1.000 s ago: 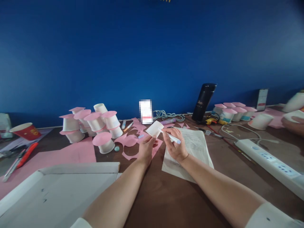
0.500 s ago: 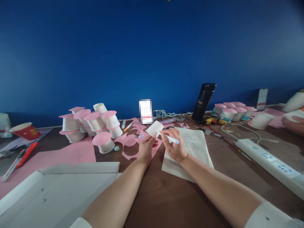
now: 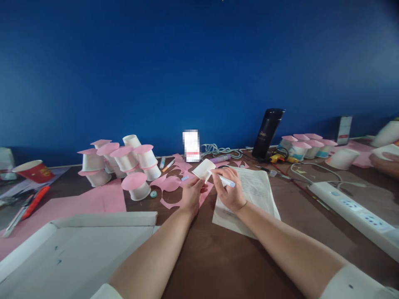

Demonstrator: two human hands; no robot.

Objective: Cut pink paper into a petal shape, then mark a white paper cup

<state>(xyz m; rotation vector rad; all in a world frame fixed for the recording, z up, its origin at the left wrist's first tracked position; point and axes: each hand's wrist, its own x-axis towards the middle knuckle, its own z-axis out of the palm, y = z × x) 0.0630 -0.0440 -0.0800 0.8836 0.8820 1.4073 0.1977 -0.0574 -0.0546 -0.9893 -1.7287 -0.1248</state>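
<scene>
A small white paper cup (image 3: pixel 203 167), tilted on its side, is pinched in the fingers of my left hand (image 3: pixel 192 194). My right hand (image 3: pixel 231 190) grips a white marker (image 3: pixel 225 180) with a pale purple end, its tip at the cup's right side. Any mark on the cup is too small to make out. Pink paper scraps (image 3: pixel 170 184) with round cut-outs lie just left of my hands. Under my right hand rests a printed sheet (image 3: pixel 258 195). To the left, white cups topped with pink paper discs (image 3: pixel 134 181) stand in stacks.
A black flask (image 3: pixel 268 133) and a power strip (image 3: pixel 352 216) are on the right, with cables around. At the left are a red cup (image 3: pixel 33 172), a red-handled cutter (image 3: pixel 35 202) and a white box lid (image 3: pixel 102 249). Another person's hand (image 3: pixel 385 162) shows at the right edge.
Hardly anything differs. The marker and the paper cup have shifted very slightly in my hands, which keep the same grip.
</scene>
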